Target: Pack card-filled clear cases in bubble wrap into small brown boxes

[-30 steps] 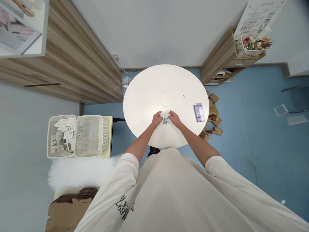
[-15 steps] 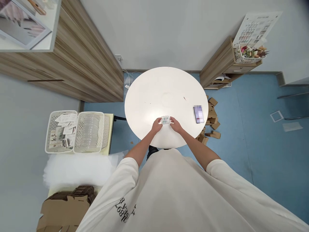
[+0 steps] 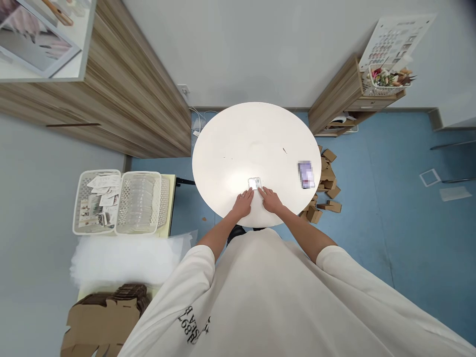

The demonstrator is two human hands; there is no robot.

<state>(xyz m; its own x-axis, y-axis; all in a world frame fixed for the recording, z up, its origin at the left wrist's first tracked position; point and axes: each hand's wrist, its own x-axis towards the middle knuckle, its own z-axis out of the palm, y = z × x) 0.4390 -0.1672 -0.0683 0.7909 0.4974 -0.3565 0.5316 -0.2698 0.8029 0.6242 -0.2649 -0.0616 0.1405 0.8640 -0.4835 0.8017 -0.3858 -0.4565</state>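
Observation:
A small clear plastic case (image 3: 255, 183) lies on the round white table (image 3: 238, 134), its top bright with glare and its contents hard to make out. At its near left corner, my left hand (image 3: 243, 203) lies palm down with fingers stretched forward and their tips touching the edge. My right hand (image 3: 271, 201) is at the near right corner, fingers extended and apart, the index tip on the case's edge. Neither hand is wrapped around the case.
A blurred purple item (image 3: 306, 174) lies at the table's right. Cardboard boxes (image 3: 327, 174) are piled on the floor beyond. On a side table at left stand a basket of papers (image 3: 97, 229) and a basket of clear plastic cases (image 3: 137, 203). Flattened cardboard (image 3: 100, 325) lies nearer.
Both hands have shifted from the case's left and right sides to its near edge, with fingers now pointing forward. Colored pieces seen in the case before are now obscured by glare.

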